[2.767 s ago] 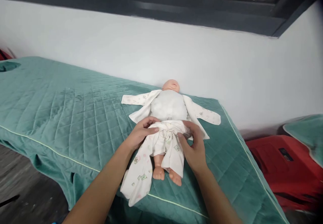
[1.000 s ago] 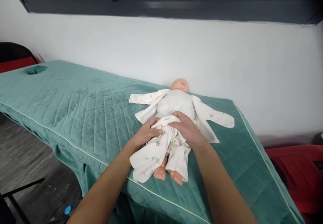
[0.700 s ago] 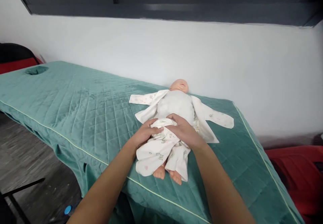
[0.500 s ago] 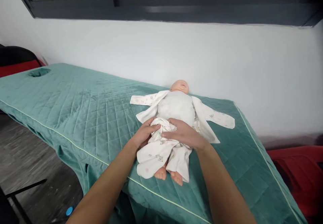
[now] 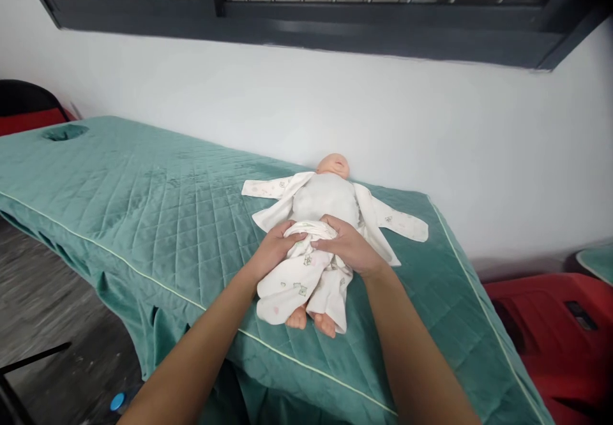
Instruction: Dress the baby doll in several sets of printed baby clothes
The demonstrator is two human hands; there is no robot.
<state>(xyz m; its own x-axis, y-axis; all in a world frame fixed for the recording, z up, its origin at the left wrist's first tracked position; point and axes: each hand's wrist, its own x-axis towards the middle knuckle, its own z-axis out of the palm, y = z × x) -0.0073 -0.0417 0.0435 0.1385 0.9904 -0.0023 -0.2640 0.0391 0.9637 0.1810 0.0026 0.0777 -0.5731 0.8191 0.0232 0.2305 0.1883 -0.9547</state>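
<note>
A baby doll (image 5: 334,165) lies on its back on the green quilted bed, head toward the wall and bare feet toward me. White patterned trousers (image 5: 292,284) cover its legs, and the waistband is bunched near the hips. My left hand (image 5: 275,248) grips the waistband on one side, thumb on top. On the other side my right hand (image 5: 348,244) pinches the same bunched cloth. The doll's white patterned jacket (image 5: 376,224) is spread apart at the front with both sleeves stretched out. Its pale torso (image 5: 325,198) shows between the jacket's halves.
The green bed cover (image 5: 182,221) reaches far to the left, with a face hole (image 5: 66,133) near that end. A red plastic chair (image 5: 555,329) stands to the right. Behind the bed is a white wall under a dark window frame (image 5: 383,29). A blue bottle cap (image 5: 117,402) shows low at left.
The view has shifted slightly. Both hands keep hold of the trousers' waistband, which is drawn a little wider and higher toward the doll's belly.
</note>
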